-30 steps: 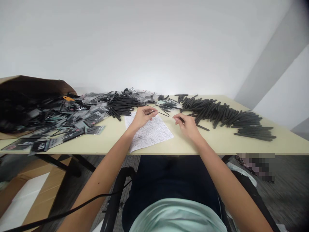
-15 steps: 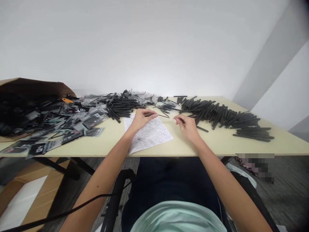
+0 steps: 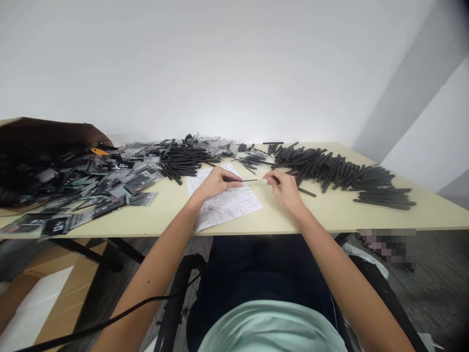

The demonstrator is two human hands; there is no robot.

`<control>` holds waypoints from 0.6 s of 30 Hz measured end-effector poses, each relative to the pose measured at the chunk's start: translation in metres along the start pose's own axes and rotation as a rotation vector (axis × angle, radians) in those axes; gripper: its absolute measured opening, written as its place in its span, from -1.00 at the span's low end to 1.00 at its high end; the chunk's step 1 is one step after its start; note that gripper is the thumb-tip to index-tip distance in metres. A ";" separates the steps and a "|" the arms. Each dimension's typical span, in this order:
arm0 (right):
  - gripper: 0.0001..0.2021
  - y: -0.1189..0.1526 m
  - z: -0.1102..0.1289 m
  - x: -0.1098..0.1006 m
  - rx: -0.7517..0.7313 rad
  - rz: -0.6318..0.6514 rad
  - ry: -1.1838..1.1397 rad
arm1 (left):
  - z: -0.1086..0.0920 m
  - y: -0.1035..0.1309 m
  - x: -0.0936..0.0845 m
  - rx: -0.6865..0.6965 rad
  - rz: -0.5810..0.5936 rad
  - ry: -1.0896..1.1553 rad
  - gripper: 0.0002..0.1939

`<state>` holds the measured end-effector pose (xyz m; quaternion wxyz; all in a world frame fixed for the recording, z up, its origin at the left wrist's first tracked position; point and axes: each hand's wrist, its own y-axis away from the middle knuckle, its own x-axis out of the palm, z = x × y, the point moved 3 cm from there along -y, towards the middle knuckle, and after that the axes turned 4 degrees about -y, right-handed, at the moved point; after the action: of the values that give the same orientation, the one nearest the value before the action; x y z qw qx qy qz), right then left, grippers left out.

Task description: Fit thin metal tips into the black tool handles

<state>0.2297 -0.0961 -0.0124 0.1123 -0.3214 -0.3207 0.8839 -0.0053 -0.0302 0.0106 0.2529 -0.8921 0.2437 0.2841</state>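
Above a sheet of paper [image 3: 229,203] covered in dark marks, my left hand [image 3: 222,182] is closed on a thin black stick [image 3: 249,180] whose tip points right. My right hand [image 3: 281,186] is pinched a short way to the right of that tip; what its fingers hold, if anything, is too small to make out. Behind both hands lies a small heap of thin dark pieces [image 3: 254,157]. Thick black sticks [image 3: 311,166] are piled to the right, and another pile of black sticks [image 3: 183,161] lies behind the left hand.
Plastic packets [image 3: 135,178] cover the left of the pale yellow table [image 3: 278,220], with an orange piece [image 3: 99,152] among them. A box [image 3: 84,131] with dark contents stands at the far left. An open cardboard box [image 3: 62,298] is on the floor. A cable [image 3: 110,318] crosses my left forearm.
The thin stick in my left hand has turned from slanting down to nearly level, and that hand has moved slightly right and down. My right hand is nearly unmoved.
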 end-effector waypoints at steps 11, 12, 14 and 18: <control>-0.80 0.003 0.006 0.005 -0.005 0.116 -0.135 | -0.001 0.001 0.004 0.038 -0.007 -0.014 -0.63; -0.80 0.004 0.008 0.006 -0.014 0.146 -0.148 | -0.001 0.001 0.005 0.045 -0.004 -0.005 -0.62; -0.80 0.005 0.012 0.009 -0.031 0.210 -0.172 | -0.002 0.001 0.007 0.060 0.014 -0.001 -0.64; -0.80 0.007 0.016 0.013 -0.047 0.267 -0.195 | -0.004 0.001 0.010 0.082 0.035 -0.022 -0.69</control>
<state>0.2101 -0.1038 -0.0136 -0.0453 -0.2764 -0.3051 0.9102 0.0024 -0.0361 0.0064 0.2868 -0.8734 0.2679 0.2883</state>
